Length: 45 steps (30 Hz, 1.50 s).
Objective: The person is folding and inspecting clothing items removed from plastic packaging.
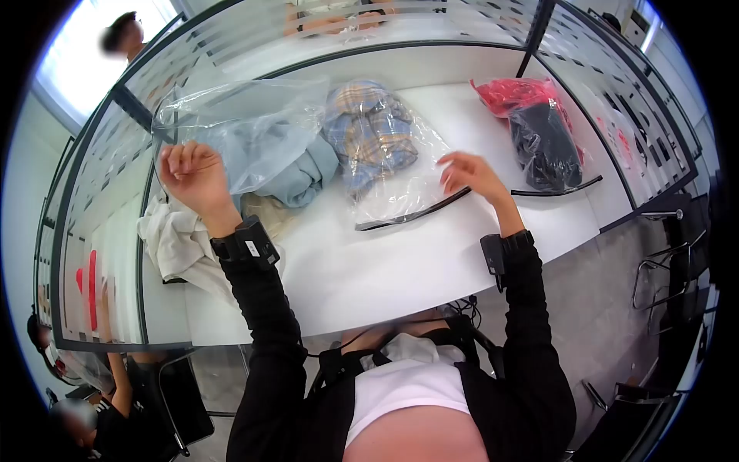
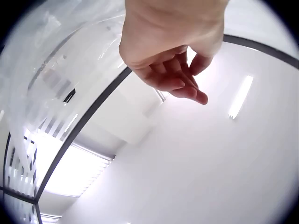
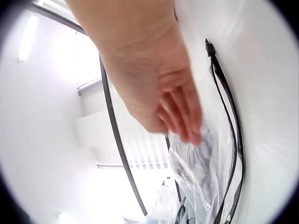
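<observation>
My left hand is raised at the left side of the table, its fingers loosely bent with nothing between them. Just beyond it lies a large clear plastic bag over a light blue garment. My right hand hovers by the right end of a clear zip bag's black slider strip, fingers relaxed and holding nothing. That bag contains a folded blue and tan plaid shirt. In the right wrist view the hand's fingers overlap the bagged shirt.
At the back right lie a red item in plastic and a bagged dark garment. A cream-white cloth is bunched at the table's left. Black-framed partitions border the white table. Another person sits at lower left.
</observation>
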Available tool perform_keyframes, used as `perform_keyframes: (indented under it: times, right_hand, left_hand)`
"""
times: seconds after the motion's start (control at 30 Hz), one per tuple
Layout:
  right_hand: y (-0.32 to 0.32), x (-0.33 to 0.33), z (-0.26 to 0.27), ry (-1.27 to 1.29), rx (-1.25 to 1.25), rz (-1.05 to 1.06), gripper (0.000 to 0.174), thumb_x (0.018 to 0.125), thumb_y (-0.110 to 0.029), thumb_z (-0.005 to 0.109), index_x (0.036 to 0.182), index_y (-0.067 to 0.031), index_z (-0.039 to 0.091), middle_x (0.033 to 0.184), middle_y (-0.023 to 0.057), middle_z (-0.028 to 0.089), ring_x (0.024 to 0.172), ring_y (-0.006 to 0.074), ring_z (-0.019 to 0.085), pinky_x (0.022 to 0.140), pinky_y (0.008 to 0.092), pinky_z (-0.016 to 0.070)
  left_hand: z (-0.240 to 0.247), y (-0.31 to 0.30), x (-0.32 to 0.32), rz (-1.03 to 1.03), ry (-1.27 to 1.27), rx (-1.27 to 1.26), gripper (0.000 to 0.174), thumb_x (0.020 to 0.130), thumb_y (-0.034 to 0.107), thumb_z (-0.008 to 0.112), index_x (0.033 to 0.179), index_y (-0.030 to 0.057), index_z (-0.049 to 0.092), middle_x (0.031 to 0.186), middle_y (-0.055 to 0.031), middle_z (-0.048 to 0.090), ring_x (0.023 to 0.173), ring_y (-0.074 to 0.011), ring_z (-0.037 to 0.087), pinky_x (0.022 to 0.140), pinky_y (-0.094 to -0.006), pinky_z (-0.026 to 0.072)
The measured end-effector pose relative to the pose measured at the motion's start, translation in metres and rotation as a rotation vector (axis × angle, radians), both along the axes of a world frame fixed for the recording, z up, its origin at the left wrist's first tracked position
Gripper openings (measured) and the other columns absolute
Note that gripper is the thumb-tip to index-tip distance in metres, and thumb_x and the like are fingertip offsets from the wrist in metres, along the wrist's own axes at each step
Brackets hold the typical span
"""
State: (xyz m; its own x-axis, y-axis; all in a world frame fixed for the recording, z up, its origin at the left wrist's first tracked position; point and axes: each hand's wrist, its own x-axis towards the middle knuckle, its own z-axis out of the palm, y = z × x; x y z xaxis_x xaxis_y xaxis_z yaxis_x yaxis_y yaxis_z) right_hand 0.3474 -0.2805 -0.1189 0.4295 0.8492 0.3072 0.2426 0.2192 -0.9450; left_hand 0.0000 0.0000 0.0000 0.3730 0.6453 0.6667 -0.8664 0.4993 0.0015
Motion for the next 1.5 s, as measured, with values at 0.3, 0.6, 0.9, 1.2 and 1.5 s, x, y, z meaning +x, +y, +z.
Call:
perform_keyframes:
  times: [0.3,0.6,0.9,1.2,1.5]
  right_hand:
    - [-0.091,0.051,0.029,-1.102,-0.37,-1.839,0.063,0.073,-0.043,0.067,0.122,-0.0123,0.045,0.124,0.0281,0.038,0.119,0.035,0.038,0.093,0.0473,0.0362]
    - [-0.108,0.062,0.029,-0.395,-0.713,-1.371,0.096,0.062,-0.071,0.062,0.114,0.0077,0.046,0.099,0.0299,0.058,0.096,0.0416,0.057,0.086,0.044,0.0433]
    - [-0.069,-0.025,0.081,-0.043,-0.07,0.571,0.023,0.089,-0.017,0.049,0.102,0.0004,0.057,0.074,0.0125,0.065,0.067,0.0173,0.064,0.053,0.0242,0.0479]
    - [-0.06,0.011,0.033,0.227,-0.424,-0.19,0.039,0.088,-0.037,0.053,0.082,0.0,0.064,0.062,0.0045,0.062,0.049,0.0079,0.055,0.042,0.0174,0.0355]
    - [-0.04,0.006,0.011,0.232,-0.274,-0.409,0.04,0.088,-0.036,0.056,0.075,0.0005,0.065,0.059,0.0029,0.059,0.048,0.0067,0.051,0.044,0.0178,0.0345]
  left_hand:
    - [-0.006,-0.024,0.044,0.054,0.464,0.072,0.014,0.089,0.014,0.047,0.082,0.0019,0.051,0.061,-0.0022,0.044,0.057,-0.0124,0.037,0.055,-0.0243,0.0336]
    - [-0.031,-0.071,0.097,0.077,0.979,0.479,0.018,0.091,0.019,0.047,0.087,0.0024,0.054,0.068,-0.0022,0.052,0.064,-0.0107,0.049,0.06,-0.0231,0.0392]
    - [-0.037,-0.119,0.118,-0.206,1.235,0.823,0.015,0.092,0.013,0.043,0.09,0.0044,0.055,0.075,-0.0025,0.056,0.07,-0.0103,0.053,0.064,-0.0222,0.0418]
    - [-0.068,-0.128,0.148,-0.374,1.277,0.779,0.015,0.092,0.016,0.048,0.094,0.003,0.056,0.083,-0.0048,0.059,0.078,-0.0119,0.058,0.071,-0.0228,0.0467]
    - [-0.098,-0.16,0.25,-0.2,1.436,0.796,0.026,0.089,0.022,0.05,0.098,0.0,0.06,0.089,-0.007,0.063,0.077,-0.0125,0.06,0.07,-0.024,0.0484]
